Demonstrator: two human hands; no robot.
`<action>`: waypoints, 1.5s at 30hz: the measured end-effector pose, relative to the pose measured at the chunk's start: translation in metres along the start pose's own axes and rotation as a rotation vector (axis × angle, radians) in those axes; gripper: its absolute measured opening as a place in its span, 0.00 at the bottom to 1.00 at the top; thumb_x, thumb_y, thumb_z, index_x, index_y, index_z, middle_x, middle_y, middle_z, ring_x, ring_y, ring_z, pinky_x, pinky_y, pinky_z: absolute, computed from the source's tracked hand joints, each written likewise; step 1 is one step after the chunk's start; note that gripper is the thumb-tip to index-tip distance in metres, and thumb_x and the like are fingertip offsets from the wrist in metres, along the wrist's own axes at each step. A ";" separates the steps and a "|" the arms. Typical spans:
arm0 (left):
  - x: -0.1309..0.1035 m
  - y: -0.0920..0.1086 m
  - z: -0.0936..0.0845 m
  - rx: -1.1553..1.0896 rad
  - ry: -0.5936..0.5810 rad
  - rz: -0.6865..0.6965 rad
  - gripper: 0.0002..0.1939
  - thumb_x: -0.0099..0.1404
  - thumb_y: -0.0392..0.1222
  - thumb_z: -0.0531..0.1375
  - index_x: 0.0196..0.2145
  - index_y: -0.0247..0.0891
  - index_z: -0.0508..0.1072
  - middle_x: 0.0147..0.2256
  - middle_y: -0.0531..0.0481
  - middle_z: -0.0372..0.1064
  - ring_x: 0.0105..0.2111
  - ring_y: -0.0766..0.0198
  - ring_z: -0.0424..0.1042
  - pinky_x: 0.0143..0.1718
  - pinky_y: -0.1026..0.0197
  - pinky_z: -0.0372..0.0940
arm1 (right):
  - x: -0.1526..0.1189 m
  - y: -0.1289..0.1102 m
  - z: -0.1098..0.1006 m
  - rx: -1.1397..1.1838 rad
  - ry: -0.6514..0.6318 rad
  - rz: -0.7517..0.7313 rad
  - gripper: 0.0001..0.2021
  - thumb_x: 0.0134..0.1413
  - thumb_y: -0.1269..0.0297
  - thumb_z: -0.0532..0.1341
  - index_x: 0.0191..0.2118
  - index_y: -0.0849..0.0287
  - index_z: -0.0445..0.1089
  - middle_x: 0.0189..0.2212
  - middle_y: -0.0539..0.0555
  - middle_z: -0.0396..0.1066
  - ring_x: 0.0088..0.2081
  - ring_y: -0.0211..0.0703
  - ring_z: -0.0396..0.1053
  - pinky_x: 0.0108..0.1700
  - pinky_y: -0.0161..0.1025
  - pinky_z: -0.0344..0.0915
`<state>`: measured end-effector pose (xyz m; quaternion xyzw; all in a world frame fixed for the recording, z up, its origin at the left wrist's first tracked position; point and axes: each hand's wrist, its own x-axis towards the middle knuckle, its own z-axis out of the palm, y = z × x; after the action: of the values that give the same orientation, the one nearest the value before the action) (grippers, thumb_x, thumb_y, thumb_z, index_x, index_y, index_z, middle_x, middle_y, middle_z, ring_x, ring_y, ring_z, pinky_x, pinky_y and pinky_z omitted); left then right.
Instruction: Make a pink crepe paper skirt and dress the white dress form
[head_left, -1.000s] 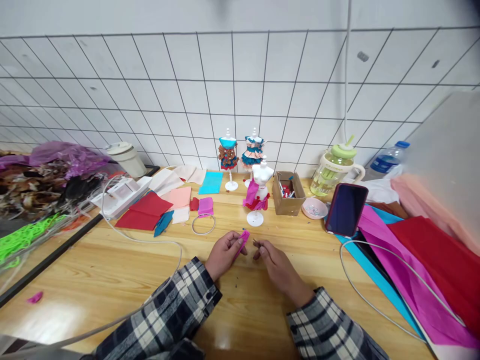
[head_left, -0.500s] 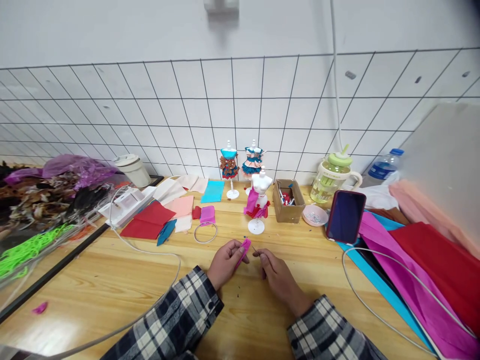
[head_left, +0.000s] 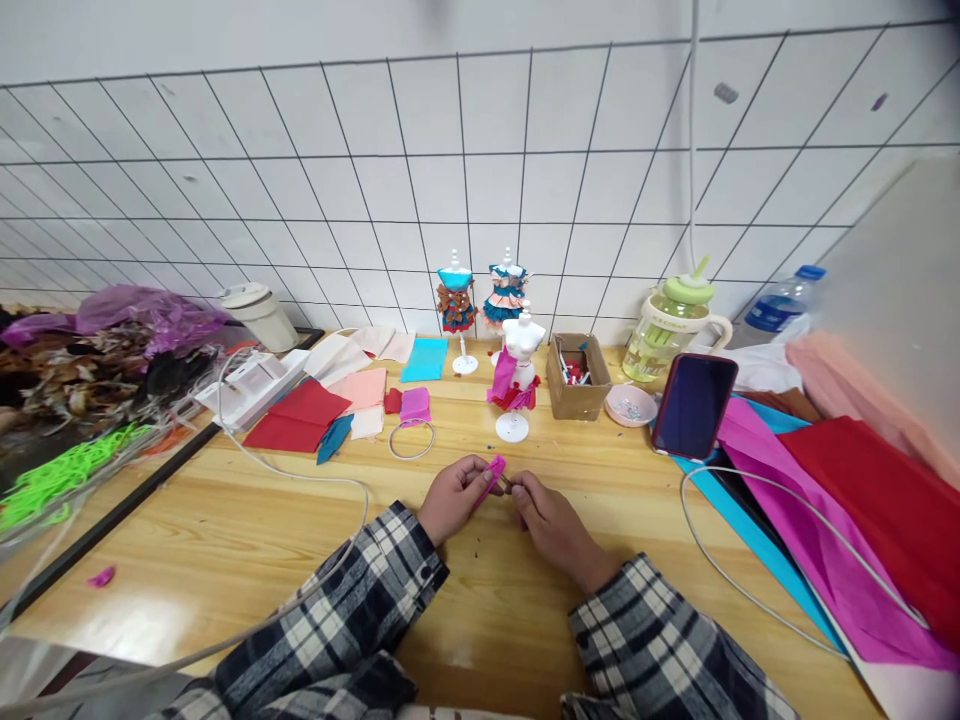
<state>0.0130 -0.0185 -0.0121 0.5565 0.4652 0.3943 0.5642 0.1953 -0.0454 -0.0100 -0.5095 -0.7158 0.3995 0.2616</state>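
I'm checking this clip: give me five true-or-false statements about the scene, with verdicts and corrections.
1. The left hand holds a strip of pink cloth. True.
2. The right hand lies flat on the table. False: its fingers are bent, pinching what looks like a small thin item.
3. Three mannequins stand on the table. True.
4. The phone is to the right of the cardboard box. True.
5. The ring hangs on the front mannequin. False: it lies on the table beside the purple square of cloth.

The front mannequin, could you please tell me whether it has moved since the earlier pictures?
No: the front mannequin stands to the left of the box, the gap between them unchanged; only the whole view has shifted.
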 end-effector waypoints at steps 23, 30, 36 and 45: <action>0.000 -0.002 -0.006 0.048 -0.146 -0.025 0.15 0.63 0.51 0.60 0.36 0.34 0.73 0.33 0.48 0.76 0.34 0.64 0.74 0.41 0.62 0.66 | 0.004 0.010 -0.001 0.065 -0.006 -0.044 0.15 0.67 0.54 0.44 0.43 0.55 0.63 0.37 0.53 0.72 0.39 0.44 0.68 0.43 0.41 0.60; 0.000 -0.003 -0.007 0.041 -0.167 -0.015 0.14 0.64 0.50 0.60 0.36 0.34 0.73 0.33 0.49 0.76 0.34 0.65 0.74 0.40 0.63 0.66 | 0.003 0.010 -0.001 0.044 -0.027 -0.057 0.15 0.67 0.54 0.44 0.43 0.56 0.64 0.38 0.53 0.73 0.40 0.45 0.69 0.44 0.41 0.61; 0.000 -0.002 -0.005 0.025 -0.120 -0.021 0.16 0.62 0.52 0.61 0.36 0.35 0.73 0.32 0.48 0.76 0.34 0.63 0.74 0.40 0.62 0.66 | 0.002 0.006 -0.007 0.004 0.001 -0.036 0.15 0.67 0.54 0.45 0.44 0.55 0.65 0.37 0.53 0.74 0.39 0.45 0.70 0.42 0.40 0.62; -0.007 0.009 0.004 0.197 0.051 0.048 0.18 0.53 0.43 0.68 0.38 0.36 0.67 0.35 0.50 0.70 0.35 0.63 0.69 0.38 0.62 0.63 | 0.003 0.019 -0.046 -0.506 0.487 0.054 0.13 0.59 0.58 0.57 0.46 0.57 0.70 0.47 0.61 0.70 0.51 0.57 0.64 0.51 0.51 0.59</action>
<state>0.0155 -0.0254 -0.0030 0.6103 0.5024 0.3739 0.4851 0.2397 -0.0260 -0.0008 -0.6573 -0.6950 0.0828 0.2792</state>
